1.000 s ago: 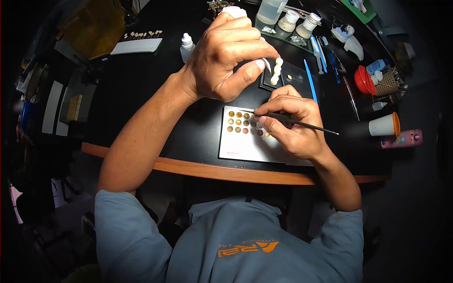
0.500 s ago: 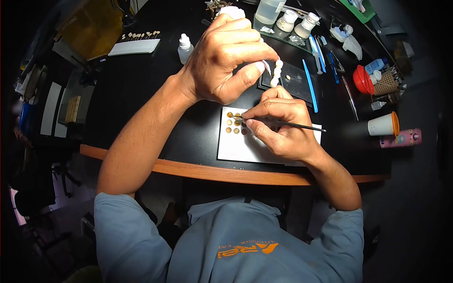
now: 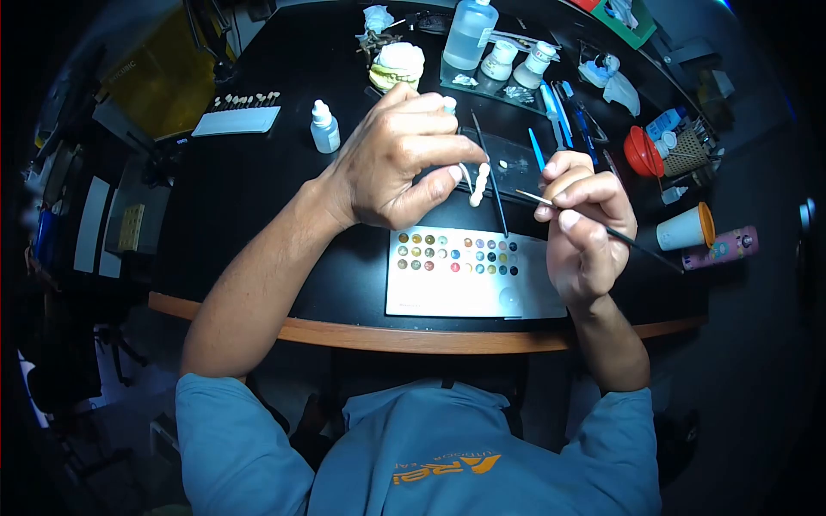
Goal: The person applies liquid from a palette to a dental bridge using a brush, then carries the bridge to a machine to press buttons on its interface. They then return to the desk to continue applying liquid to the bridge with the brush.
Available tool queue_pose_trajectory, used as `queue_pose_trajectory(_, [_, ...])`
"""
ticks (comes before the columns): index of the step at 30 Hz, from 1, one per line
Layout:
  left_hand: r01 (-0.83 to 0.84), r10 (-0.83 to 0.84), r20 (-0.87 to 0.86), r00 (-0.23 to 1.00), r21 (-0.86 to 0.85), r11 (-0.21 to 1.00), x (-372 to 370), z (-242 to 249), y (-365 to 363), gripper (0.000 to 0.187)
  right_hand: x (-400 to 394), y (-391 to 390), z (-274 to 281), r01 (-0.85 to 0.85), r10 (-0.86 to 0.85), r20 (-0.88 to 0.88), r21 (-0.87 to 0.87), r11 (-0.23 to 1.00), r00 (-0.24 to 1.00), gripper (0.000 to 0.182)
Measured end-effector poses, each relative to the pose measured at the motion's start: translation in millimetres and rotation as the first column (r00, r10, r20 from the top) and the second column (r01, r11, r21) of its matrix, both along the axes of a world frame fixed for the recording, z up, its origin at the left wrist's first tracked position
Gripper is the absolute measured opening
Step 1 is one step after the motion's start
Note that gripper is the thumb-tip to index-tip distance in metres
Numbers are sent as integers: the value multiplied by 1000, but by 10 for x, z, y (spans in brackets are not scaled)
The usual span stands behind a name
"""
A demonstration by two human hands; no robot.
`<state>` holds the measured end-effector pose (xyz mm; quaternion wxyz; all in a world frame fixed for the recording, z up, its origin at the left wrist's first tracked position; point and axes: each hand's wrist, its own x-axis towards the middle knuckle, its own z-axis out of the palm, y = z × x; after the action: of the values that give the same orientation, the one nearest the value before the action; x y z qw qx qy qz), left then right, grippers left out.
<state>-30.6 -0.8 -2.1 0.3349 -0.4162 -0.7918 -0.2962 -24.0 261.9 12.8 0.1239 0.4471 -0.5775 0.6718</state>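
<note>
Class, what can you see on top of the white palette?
The palette bears rows of coloured spots. The right hand blocks part of its right side, so anything there cannot be seen.

a cool, bluish light seems to shine from above, brightest on the middle of the counter [image 3: 258, 193], so the left hand [image 3: 411, 163] and the right hand [image 3: 594, 206] are well lit, and the white paint tray [image 3: 456, 299] glares so much that its tiny letters are hard to read. the room gets darker all around, with nearly black corners and dim, smudgy things at the far left. the picture bends like a fish bowl, making the paper cup [image 3: 680, 230] lean, but both hands look quite clear, with little blur.
</note>
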Motion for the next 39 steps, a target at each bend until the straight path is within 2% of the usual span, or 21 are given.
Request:
queue_pose_trajectory(2, [56, -56, 27, 998, 2, 998, -2, -13, 37, 41, -4, 13, 10, 26, -17, -155, 52, 998, 988, 9])
queue_pose_trajectory(5, [113, -113, 118, 987, 7, 994, 37, -55, 88, 42, 42, -31, 6, -41, 55, -203, 76, 996, 978, 13])
queue_pose_trajectory(13, [167, -164, 137, 977, -10, 986, 67, -73, 146, 38, 102, -124, -8, 12, 14, -229, 112, 994, 973, 14])
queue_pose_trajectory(16, [157, -154, 139, 978, -5, 988, 84, -29, 142, 27, 110, -128, -6, 20, 6, -226, 112, 994, 974, 13])
queue_pose_trajectory(34, [158, -156, 132, 979, -3, 987, 91, -12, 147, 27, 129, -135, 18, 43, -8, -248, 137, 990, 969, 13])
queue_pose_trajectory(37, [172, -170, 137, 976, -4, 985, 83, -30, 148, 35, 140, -128, 24, 50, -12, -251, 147, 988, 968, 13])
queue_pose_trajectory(39, [163, -160, 135, 978, -9, 987, 94, -3, 144, 31, 138, -129, 13, 42, -9, -246, 130, 991, 969, 14])
